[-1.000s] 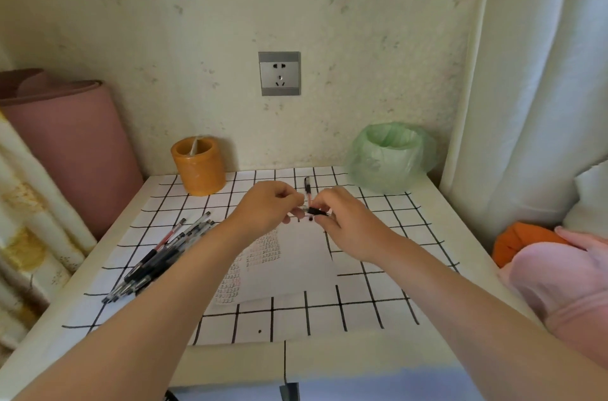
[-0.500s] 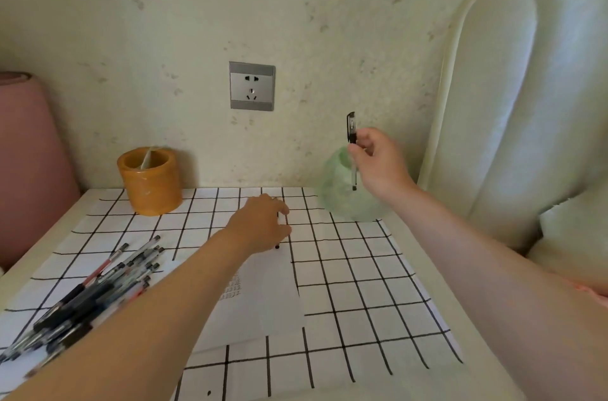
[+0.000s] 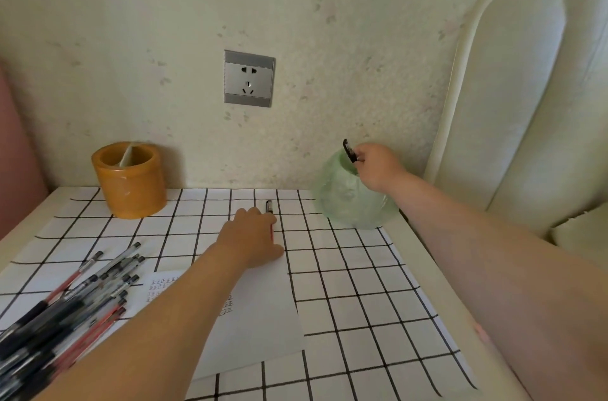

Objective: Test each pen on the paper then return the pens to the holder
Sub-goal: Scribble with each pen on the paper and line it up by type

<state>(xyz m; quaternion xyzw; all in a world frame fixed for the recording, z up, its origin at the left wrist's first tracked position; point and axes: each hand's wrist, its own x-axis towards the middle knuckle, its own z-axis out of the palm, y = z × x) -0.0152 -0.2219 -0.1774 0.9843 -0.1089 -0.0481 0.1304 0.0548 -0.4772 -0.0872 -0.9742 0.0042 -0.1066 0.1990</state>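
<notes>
Nearest me on the left, the pile of pens (image 3: 65, 305) lies fanned across the gridded cover (image 3: 345, 269) of the bench (image 3: 23, 229). They have black and red barrels, crossed over one another. I judge them light, stiff and smooth, apt to roll, and lifting one by its end could drag its neighbours. The dark grip section near the tip looks like the surest place to take hold.

The paper (image 3: 263, 318) lies just beside the pile, with rows of small test marks at its left edge. It is thin and loose, so it will slide unless pressed down. My left forearm crosses over it.

At the paper's far edge my left hand (image 3: 253, 236) rests knuckles up. Its fingers are curled about a red pen (image 3: 269, 205), whose far end pokes out past them.

Farther back on the left stands the orange holder (image 3: 130, 180), well apart from both hands, with something pale leaning inside it. The path from the pile to it looks open.

To the far right my right hand (image 3: 378, 167) pinches a small black piece (image 3: 348, 150) over the mouth of a green bag-lined pot (image 3: 345, 200). I cannot tell whether it is a cap or a whole pen.

Behind are the wall socket (image 3: 249, 78) and a padded headboard (image 3: 526, 88).
</notes>
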